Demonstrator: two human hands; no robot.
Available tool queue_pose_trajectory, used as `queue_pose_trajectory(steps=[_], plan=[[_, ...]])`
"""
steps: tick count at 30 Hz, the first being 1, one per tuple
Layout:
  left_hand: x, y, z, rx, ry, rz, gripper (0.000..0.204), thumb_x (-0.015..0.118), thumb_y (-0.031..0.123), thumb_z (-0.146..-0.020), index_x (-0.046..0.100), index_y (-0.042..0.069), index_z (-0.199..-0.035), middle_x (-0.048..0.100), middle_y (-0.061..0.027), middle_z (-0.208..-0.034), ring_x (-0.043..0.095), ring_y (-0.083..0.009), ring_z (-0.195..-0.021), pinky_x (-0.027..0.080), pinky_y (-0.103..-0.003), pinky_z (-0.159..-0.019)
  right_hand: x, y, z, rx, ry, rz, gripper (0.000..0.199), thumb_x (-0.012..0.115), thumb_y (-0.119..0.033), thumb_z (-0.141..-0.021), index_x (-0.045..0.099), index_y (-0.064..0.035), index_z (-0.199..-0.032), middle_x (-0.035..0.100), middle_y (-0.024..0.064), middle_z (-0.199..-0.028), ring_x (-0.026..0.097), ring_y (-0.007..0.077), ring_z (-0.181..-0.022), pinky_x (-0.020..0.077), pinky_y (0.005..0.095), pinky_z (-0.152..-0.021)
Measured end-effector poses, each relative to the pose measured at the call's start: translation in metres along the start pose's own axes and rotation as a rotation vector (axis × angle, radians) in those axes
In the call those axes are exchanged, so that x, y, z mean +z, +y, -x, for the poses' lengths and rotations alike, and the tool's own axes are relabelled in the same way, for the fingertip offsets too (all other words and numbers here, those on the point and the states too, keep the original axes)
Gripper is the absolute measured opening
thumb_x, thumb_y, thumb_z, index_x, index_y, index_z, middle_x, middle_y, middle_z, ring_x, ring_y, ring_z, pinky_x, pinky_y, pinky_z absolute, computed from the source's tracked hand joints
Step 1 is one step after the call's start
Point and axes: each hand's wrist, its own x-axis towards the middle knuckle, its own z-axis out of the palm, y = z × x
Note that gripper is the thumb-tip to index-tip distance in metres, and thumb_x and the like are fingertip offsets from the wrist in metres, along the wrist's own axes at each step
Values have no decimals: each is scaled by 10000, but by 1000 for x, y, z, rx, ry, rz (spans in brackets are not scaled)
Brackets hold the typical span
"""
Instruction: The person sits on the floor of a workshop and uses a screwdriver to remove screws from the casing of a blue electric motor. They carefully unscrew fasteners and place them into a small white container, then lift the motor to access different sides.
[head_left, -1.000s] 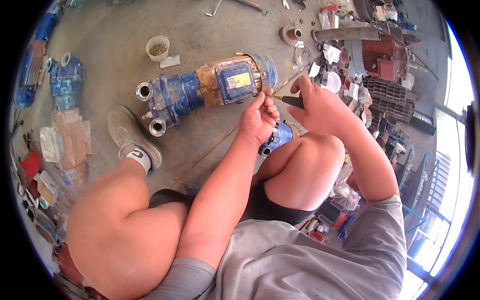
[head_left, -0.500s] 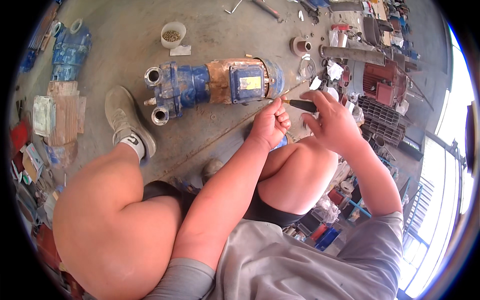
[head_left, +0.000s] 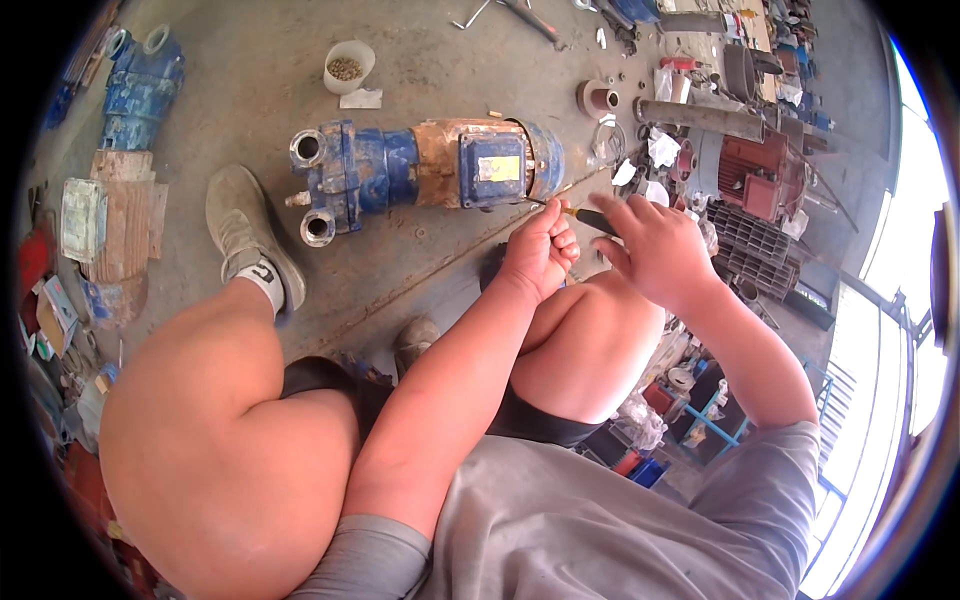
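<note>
Head view: the left hand (head_left: 541, 256) has its fingers curled, thumb and index pinching the slim shaft of a screwdriver (head_left: 592, 217) with a yellow-and-black handle. To their right, the right hand (head_left: 662, 250) arches its fingers over that handle, thumb spread below; whether they grip firmly, I cannot tell. Just beyond and left of the pinching fingertips lies a worn blue pump-motor unit (head_left: 400, 168), its terminal box (head_left: 492, 172) nearest them and its two round ports farthest. Farther beyond the fingers stands a white tub (head_left: 361, 60) of small metal parts.
</note>
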Motion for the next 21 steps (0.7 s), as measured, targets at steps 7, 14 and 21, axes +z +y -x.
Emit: queue_pose_trajectory(steps=[7,14,21], plan=[[4,3,5,-34,-4,-7,162,616,286,-1062,575,138,-1114,385,72,-700,388,-79,-637,364,-252,-618,-6,2,-17,260,-389,-267,341,585,-355,-1021,625,-48,-1164,697,157,-877,717,334,-824,546,441,-702],[6,0,3,-25,1,-31,178,601,261,-1064,575,120,-1168,382,75,-704,388,-75,-641,365,-250,-622,-13,2,-17,340,-469,-143,448,549,-438,-1030,589,-18,-1182,711,182,-875,716,379,-803,551,465,-721],[11,0,3,-30,65,-21,157,600,274,-1069,578,122,-1098,368,79,-682,379,-74,-624,351,-250,-595,7,13,-31,590,-461,-522,293,555,-347,-1041,584,-78,-1154,711,150,-931,718,358,-876,552,474,-748]])
